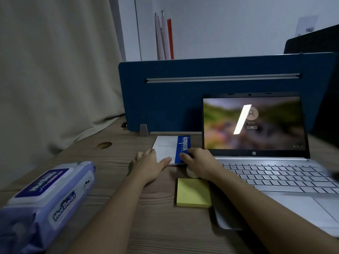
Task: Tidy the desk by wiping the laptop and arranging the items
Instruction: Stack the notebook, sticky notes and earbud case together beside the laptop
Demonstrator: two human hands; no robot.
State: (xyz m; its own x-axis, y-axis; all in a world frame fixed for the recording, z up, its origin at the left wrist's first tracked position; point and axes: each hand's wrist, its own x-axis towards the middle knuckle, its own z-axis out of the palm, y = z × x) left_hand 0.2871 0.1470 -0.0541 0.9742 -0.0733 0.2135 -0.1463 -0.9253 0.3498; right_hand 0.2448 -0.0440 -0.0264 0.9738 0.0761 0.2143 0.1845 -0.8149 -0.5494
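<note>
Both your hands are on the white notebook with the blue spine strip [171, 150], which lies flat on the wood-grain desk [113, 162] between the blue fabric desk divider [165, 99] and the yellow square sticky-note pad [193, 192]. Your left hand [148, 165] lies palm down at the notebook's near left corner, fingers spread, thumb resting on the white cover; it presses rather than grips. Your right hand [199, 165] covers the near right corner over the blue strip, fingers curled down onto the edge. Cannot tell whether those fingers are closed around the edge or only resting on it.

A small pale rounded object [190, 173] shows under the right palm, just beside the sticky-note pad's far edge; too hidden to identify.

The silver open laptop [275, 180] sits right of the notebook, lid up, screen lit on a login page, its left edge just beside the notebook and the sticky-note pad. Your right forearm crosses over the laptop's near left corner.

The purple soft pack of wet wipes [47, 198] lies at the near left of the desk, tilted, well apart from the notebook. A round cable hole [104, 145] is in the desk, far left. Beige curtain [55, 70] hangs behind on the left.
</note>
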